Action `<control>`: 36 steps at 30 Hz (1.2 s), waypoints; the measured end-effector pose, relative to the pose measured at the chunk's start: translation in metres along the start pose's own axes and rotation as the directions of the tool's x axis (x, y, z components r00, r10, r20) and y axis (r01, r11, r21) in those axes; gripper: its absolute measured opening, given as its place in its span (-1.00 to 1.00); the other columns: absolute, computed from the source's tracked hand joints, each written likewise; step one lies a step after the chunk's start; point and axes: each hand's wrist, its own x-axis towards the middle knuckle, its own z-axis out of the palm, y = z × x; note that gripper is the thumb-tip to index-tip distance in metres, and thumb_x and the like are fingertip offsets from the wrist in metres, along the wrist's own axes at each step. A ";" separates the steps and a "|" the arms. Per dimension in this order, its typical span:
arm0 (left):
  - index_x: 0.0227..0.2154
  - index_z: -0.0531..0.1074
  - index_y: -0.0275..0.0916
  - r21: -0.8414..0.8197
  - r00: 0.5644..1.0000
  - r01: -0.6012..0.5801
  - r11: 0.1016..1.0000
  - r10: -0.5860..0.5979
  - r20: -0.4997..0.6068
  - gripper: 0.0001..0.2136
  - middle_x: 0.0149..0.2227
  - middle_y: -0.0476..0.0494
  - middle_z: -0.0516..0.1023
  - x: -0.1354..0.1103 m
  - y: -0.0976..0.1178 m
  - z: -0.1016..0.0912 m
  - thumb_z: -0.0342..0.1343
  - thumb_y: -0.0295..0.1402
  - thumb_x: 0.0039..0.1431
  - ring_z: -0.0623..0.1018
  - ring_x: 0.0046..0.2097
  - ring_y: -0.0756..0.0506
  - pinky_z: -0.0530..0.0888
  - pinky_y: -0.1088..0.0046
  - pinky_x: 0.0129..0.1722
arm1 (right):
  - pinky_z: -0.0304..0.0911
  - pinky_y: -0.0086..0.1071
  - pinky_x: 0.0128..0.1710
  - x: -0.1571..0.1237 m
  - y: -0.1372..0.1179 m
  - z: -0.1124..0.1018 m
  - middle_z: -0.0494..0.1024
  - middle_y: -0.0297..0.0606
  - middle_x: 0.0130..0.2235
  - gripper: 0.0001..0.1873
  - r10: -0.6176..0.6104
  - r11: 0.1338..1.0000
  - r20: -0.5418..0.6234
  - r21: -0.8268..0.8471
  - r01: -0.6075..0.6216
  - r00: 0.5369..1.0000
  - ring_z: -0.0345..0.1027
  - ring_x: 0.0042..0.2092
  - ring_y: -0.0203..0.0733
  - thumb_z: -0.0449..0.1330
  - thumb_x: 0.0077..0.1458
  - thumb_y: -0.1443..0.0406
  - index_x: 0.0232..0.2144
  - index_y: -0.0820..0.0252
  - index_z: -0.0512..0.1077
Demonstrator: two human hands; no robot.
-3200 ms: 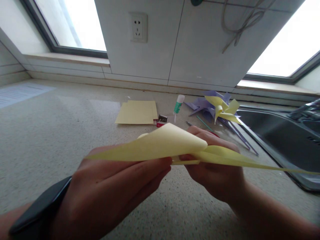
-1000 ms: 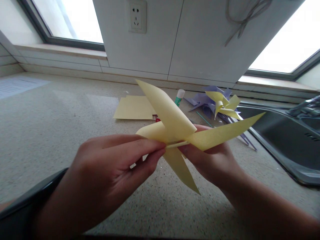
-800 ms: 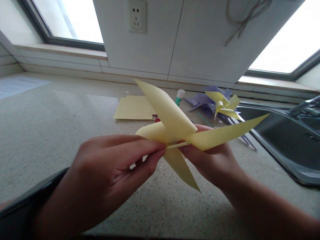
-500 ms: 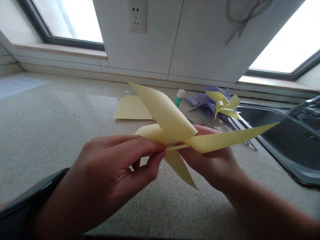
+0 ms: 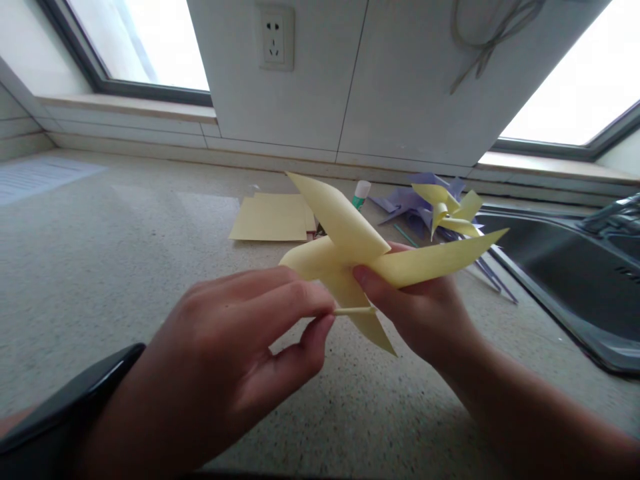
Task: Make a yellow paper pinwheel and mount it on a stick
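A yellow paper pinwheel (image 5: 345, 230) with pointed, curved blades is held up above the counter. My right hand (image 5: 425, 310) is closed on it, thumb pressed near its middle and the other fingers hidden behind the paper. Between thumb and forefinger, my left hand (image 5: 260, 327) pinches a thin, pale yellow rolled paper stick (image 5: 354, 311). The stick points right, its tip in front of the lower blade and close to my right thumb. Whether the tip touches the pinwheel I cannot tell.
Behind the hands lie yellow paper sheets (image 5: 270, 217) and a green glue stick with a white cap (image 5: 361, 193). A finished yellow pinwheel (image 5: 453, 210) rests on purple paper ones (image 5: 397, 203). A metal sink (image 5: 575, 280) borders the right; a printed sheet (image 5: 45, 177) lies far left.
The paper stick, in my left hand, has moved down, away from the pinwheel's centre. My right hand has tilted the pinwheel and its thumb now presses nearer the middle.
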 end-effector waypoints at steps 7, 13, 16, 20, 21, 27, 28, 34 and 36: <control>-0.20 0.46 0.01 -0.060 0.995 0.102 0.993 -0.102 0.006 -0.86 -0.33 0.23 0.57 0.000 0.000 0.002 0.19 -0.40 0.23 0.51 -0.38 0.10 0.44 0.57 -0.35 | 0.34 -0.38 -0.50 0.000 0.002 0.001 0.56 -0.29 -0.41 -0.90 0.023 1.000 0.024 0.012 -0.023 0.999 0.40 -0.42 -0.22 0.31 0.11 0.23 -0.33 0.12 0.52; -0.18 0.48 0.06 -0.106 0.992 0.130 0.986 -0.128 0.019 -0.85 -0.30 0.27 0.60 -0.001 0.000 0.002 0.19 -0.39 0.25 0.53 -0.36 0.12 0.44 0.63 -0.38 | 0.31 -0.41 -0.47 0.000 0.004 -0.001 0.54 -0.30 -0.40 -0.85 0.013 1.000 0.019 -0.027 -0.013 1.000 0.38 -0.41 -0.26 0.33 0.10 0.22 -0.36 0.20 0.50; -0.20 0.48 0.06 -0.107 0.991 0.133 0.985 -0.130 0.034 -0.86 -0.30 0.27 0.60 -0.001 0.000 0.001 0.19 -0.38 0.25 0.53 -0.35 0.12 0.44 0.65 -0.38 | 0.30 -0.43 -0.48 0.000 0.004 0.000 0.54 -0.33 -0.42 -0.87 0.022 0.999 0.027 -0.031 -0.021 0.999 0.37 -0.43 -0.28 0.31 0.12 0.24 -0.36 0.19 0.50; -0.28 0.49 0.01 -0.122 0.987 0.159 0.980 -0.155 0.043 -0.90 -0.36 0.24 0.57 0.000 0.001 0.001 0.18 -0.39 0.24 0.51 -0.39 0.11 0.44 0.64 -0.39 | 0.30 -0.47 -0.49 0.000 0.004 0.001 0.54 -0.36 -0.43 -0.89 -0.002 1.000 0.029 -0.023 0.003 1.000 0.36 -0.44 -0.31 0.31 0.13 0.25 -0.37 0.17 0.50; -0.30 0.49 0.00 -0.128 0.986 0.168 0.977 -0.164 0.042 -0.90 -0.38 0.23 0.56 0.000 0.000 0.001 0.18 -0.40 0.24 0.50 -0.41 0.11 0.44 0.63 -0.39 | 0.30 -0.47 -0.48 -0.001 0.003 0.002 0.54 -0.35 -0.43 -0.90 -0.001 1.000 0.037 -0.020 0.002 0.999 0.37 -0.43 -0.31 0.31 0.13 0.26 -0.37 0.17 0.50; -0.26 0.50 0.02 -0.129 0.984 0.178 0.976 -0.173 0.049 -0.90 -0.34 0.21 0.59 0.000 -0.002 0.003 0.16 -0.38 0.27 0.52 -0.39 0.10 0.45 0.62 -0.39 | 0.28 -0.49 -0.52 -0.005 -0.003 0.004 0.55 -0.32 -0.43 -0.86 0.067 0.997 0.065 0.030 -0.069 0.996 0.37 -0.46 -0.32 0.33 0.09 0.24 -0.33 0.20 0.52; -0.23 0.50 0.04 -0.123 0.986 0.165 0.979 -0.162 0.039 -0.89 -0.31 0.22 0.60 0.000 -0.003 0.004 0.17 -0.37 0.28 0.54 -0.36 0.10 0.46 0.63 -0.38 | 0.29 -0.49 -0.52 -0.005 -0.003 0.005 0.55 -0.32 -0.43 -0.85 0.074 0.996 0.064 0.037 -0.076 0.995 0.37 -0.46 -0.32 0.34 0.08 0.24 -0.33 0.21 0.52; -0.19 0.50 0.05 -0.075 0.985 0.165 0.983 -0.168 -0.036 -0.87 -0.30 0.24 0.65 -0.001 -0.001 0.005 0.20 -0.36 0.26 0.58 -0.38 0.10 0.47 0.62 -0.43 | 0.33 -0.52 -0.49 -0.006 -0.003 0.005 0.58 -0.33 -0.42 -0.88 0.055 0.993 0.089 0.100 -0.063 0.995 0.41 -0.44 -0.33 0.35 0.07 0.28 -0.33 0.19 0.52; -0.21 0.51 0.03 -0.077 0.983 0.176 0.981 -0.179 -0.041 -0.88 -0.32 0.22 0.65 -0.001 0.000 0.005 0.20 -0.36 0.24 0.59 -0.41 0.08 0.48 0.61 -0.47 | 0.33 -0.52 -0.50 -0.006 -0.007 0.005 0.57 -0.34 -0.42 -0.89 0.038 0.992 0.104 0.112 -0.050 0.994 0.40 -0.45 -0.34 0.34 0.05 0.30 -0.33 0.18 0.52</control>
